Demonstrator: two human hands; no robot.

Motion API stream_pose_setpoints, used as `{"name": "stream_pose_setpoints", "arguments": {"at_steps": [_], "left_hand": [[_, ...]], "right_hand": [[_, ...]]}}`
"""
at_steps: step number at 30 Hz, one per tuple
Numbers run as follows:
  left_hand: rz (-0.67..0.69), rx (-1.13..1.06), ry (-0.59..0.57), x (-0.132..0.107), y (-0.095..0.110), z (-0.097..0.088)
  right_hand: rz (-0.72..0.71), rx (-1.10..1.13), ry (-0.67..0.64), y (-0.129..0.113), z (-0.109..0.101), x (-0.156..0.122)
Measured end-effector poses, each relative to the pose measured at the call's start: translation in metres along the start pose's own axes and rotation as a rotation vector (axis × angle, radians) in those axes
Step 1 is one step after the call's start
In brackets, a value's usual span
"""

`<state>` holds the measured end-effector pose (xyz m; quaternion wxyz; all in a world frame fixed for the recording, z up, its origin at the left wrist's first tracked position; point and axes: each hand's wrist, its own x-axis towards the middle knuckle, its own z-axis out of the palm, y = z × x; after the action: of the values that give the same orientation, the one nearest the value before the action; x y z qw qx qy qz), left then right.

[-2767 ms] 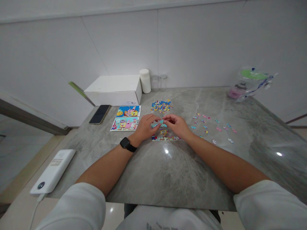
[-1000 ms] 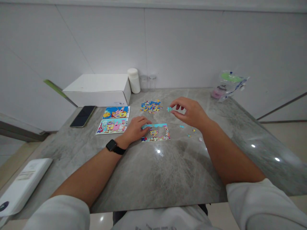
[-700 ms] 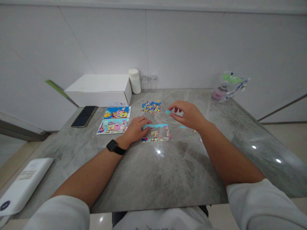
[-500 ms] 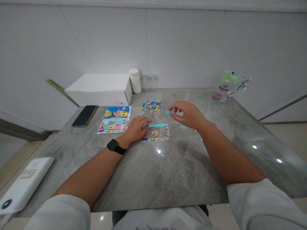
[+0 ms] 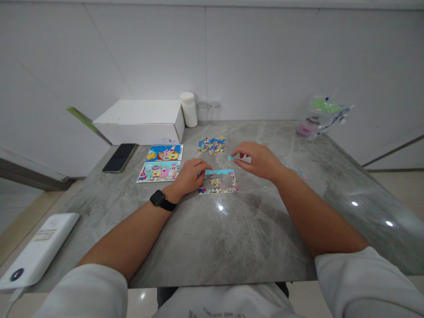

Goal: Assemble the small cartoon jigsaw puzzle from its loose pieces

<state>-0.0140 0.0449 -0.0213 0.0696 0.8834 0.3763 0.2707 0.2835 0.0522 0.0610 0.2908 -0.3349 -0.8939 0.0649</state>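
Note:
A small light-blue jigsaw piece is pinched between the thumb and fingertips of my right hand, held just above the table. My left hand rests with loosely extended fingers at the left edge of a partly assembled jigsaw puzzle. That puzzle has a filled border and a yellow cartoon figure inside, with grey gaps between. Behind it lies a heap of mixed puzzle pieces. A few loose pieces lie near my right forearm. Two printed picture cards are left of my left hand.
A phone and a white box stand at the back left, beside a white bottle and two clear glasses. A plastic-wrapped cup is at the back right. A white device lies front left.
My right hand keeps the jigsaw piece pinched, and the piece has turned slightly in my fingers. My left hand stays at the puzzle's edge. The whole view has shifted a little.

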Motion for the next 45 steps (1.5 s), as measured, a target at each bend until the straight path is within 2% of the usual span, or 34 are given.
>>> {"name": "stream_pose_setpoints", "arguments": {"at_steps": [8,14,20,30,35,39,45], "left_hand": [[0.026,0.001,-0.007,-0.001,-0.002,0.002],[0.090,-0.018,-0.051,-0.002,0.001,0.003],[0.119,-0.017,-0.093,-0.002,0.006,0.002],[0.138,-0.028,-0.097,-0.003,0.005,0.004],[0.123,-0.012,-0.107,-0.003,0.005,0.004],[0.134,-0.005,-0.090,-0.002,0.005,0.004],[0.159,0.014,-0.071,-0.001,0.003,0.003]], "right_hand": [[0.019,0.003,-0.168,0.006,0.009,-0.002],[0.041,-0.006,-0.358,0.007,0.038,-0.005],[0.062,-0.039,-0.457,0.006,0.056,-0.006],[0.082,-0.076,-0.476,0.015,0.059,-0.007],[0.110,-0.109,-0.433,0.016,0.055,-0.007],[0.124,-0.122,-0.379,0.022,0.044,-0.007],[0.133,-0.075,-0.255,0.030,0.016,-0.005]]}}
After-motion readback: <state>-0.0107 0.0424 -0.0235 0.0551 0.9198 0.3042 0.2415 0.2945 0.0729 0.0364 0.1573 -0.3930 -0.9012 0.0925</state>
